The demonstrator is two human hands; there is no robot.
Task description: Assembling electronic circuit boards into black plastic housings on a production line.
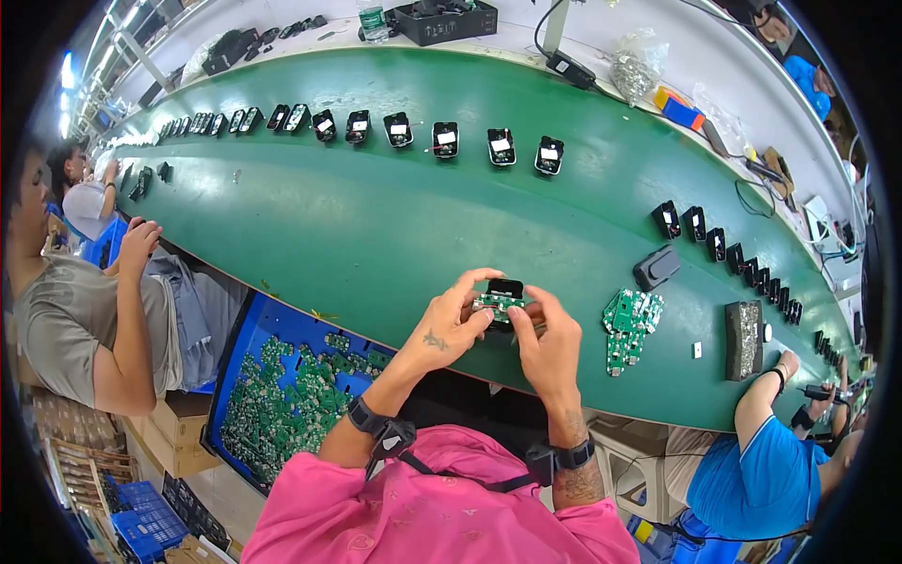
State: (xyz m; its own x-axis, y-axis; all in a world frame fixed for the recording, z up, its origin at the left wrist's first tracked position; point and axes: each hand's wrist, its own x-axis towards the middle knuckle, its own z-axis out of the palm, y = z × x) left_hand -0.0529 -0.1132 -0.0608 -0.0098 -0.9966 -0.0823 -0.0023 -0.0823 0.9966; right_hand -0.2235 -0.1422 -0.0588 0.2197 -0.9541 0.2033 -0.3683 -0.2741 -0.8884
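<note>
From far away, I see the left hand and right hand, each grip bent in close, thumbs and fingers pinching a small green circuit board with a black plastic case. They are near the front edge of the long green desk. A heap of flat green boards lies to the right (a chunky black plastic box sits just behind it).

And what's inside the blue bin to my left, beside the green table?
The blue bin holds a loose heap of green circuit boards, with bare blue patches between some. Whatever lies beneath the heap is covered.
</note>
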